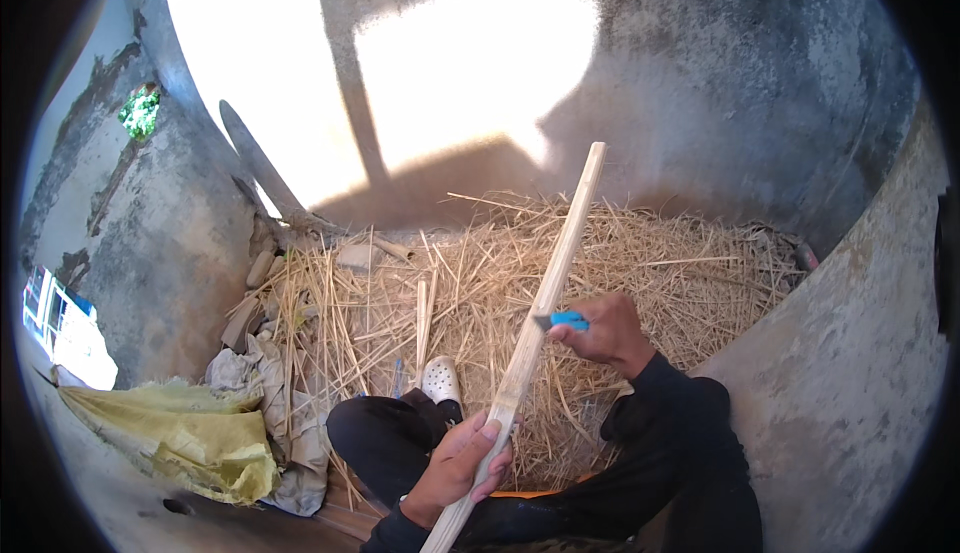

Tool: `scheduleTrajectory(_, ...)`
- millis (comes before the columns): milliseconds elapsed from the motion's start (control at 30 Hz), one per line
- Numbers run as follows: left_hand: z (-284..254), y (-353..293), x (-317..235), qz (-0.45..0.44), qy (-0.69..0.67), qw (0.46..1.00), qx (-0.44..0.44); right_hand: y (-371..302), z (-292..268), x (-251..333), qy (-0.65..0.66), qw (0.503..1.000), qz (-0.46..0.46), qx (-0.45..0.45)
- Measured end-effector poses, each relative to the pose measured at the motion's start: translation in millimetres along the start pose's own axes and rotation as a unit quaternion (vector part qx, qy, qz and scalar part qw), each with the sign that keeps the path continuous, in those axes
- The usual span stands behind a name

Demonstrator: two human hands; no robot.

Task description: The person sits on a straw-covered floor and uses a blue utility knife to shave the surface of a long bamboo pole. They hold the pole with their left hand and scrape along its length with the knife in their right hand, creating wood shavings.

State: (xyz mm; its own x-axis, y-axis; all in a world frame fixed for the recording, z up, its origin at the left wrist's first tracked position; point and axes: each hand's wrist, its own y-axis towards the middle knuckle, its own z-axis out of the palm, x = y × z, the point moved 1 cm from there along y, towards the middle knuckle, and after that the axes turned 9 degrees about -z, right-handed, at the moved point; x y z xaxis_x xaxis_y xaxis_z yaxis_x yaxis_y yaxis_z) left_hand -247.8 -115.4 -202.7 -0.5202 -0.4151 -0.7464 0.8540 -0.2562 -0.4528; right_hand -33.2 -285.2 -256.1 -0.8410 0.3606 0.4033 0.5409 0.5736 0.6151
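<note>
A long pale strip of split bamboo or wood (pixel 565 248) runs diagonally from near the lower edge up toward the wall. My left hand (pixel 465 463) is wrapped round its lower part, over my lap. My right hand (pixel 607 331) grips a small knife with a blue handle (pixel 570 320), which looks like a utility knife. Its short dark blade lies against the strip about halfway up. Most of the handle is hidden inside my right fist.
A thick heap of straw-like shavings (pixel 680 263) covers the floor ahead. Several loose pale sticks (pixel 425 318) lie left of centre. A yellow sack (pixel 180 438) is crumpled at left. My foot wears a white clog (pixel 441 381). Concrete walls (pixel 700 83) enclose the space.
</note>
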Motion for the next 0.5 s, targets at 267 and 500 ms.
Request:
scheduleTrajectory(267, 9.0, -6.8, -9.9, -0.009, 0.061, 0.998, -0.021, 23.3, -21.2, -54.4, -0.094, 0.990, 0.078, -0.067)
scheduleTrajectory(500, 1.2, -7.0, -2.6, 0.001, 0.076, 0.997, -0.004, 3.3, -3.0, -10.3, -0.025, 0.999, 0.013, -0.027)
